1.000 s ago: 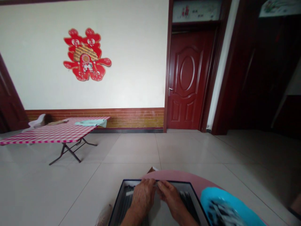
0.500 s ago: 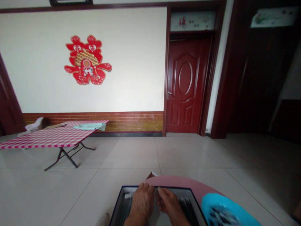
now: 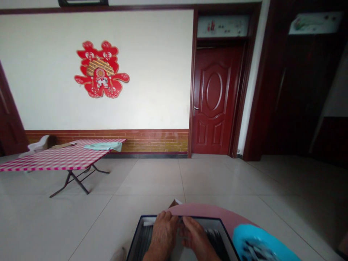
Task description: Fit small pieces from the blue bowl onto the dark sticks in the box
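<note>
Both my hands are inside a shallow dark-edged box (image 3: 208, 218) at the bottom of the head view. My left hand (image 3: 164, 233) has its fingers bent down by the far wall. Close beside it, my right hand (image 3: 197, 235) is closed with thumb and fingers together. Whatever lies between the fingertips is too small and hidden to make out. Thin dark pieces (image 3: 143, 241) stand in rows along the box's left side, and similar dark strips (image 3: 216, 239) fill the right. A small white piece (image 3: 148, 222) sits in the far left corner.
The box rests on a round pink table (image 3: 212, 209). Right of it is a bright blue container (image 3: 241, 232) with dark and silvery pieces (image 3: 258, 252) inside. A folding table with a checked cover (image 3: 62, 158) stands at left; a red door (image 3: 214, 98) is at the back.
My right hand's fingers have shifted slightly and show a little more beneath the thumb. My left hand stays almost where it was.
</note>
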Action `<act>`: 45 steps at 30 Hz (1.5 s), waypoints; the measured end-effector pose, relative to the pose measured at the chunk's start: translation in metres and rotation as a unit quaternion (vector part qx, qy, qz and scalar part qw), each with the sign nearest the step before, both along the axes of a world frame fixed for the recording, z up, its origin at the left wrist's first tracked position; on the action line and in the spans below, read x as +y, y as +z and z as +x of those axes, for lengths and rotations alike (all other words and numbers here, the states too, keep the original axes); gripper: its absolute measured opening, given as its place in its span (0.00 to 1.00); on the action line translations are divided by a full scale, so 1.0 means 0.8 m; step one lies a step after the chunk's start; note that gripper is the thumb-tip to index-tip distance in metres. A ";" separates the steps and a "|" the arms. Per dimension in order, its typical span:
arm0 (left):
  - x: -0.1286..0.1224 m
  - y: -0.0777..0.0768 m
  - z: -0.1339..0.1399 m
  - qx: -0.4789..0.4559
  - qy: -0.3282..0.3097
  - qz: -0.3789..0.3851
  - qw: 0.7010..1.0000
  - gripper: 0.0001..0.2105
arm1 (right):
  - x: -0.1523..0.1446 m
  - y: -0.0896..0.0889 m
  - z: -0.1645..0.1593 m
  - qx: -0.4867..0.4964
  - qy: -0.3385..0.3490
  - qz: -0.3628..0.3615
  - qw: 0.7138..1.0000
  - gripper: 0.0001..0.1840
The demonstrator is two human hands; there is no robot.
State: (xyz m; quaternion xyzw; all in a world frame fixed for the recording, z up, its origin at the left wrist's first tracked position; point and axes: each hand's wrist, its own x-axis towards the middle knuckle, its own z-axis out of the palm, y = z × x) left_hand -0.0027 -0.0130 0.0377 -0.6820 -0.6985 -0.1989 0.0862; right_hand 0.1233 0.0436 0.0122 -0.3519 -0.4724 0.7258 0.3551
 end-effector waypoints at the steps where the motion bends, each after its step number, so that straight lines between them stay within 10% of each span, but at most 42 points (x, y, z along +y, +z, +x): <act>1: 0.000 0.001 0.000 0.000 0.000 -0.003 1.000 0.09 | -0.001 0.000 0.000 -0.007 -0.003 -0.002 1.000 0.24; 45: -0.006 -0.002 0.001 0.028 -0.009 -0.033 0.999 0.09 | 0.005 -0.013 0.000 0.029 -0.012 -0.020 0.999 0.16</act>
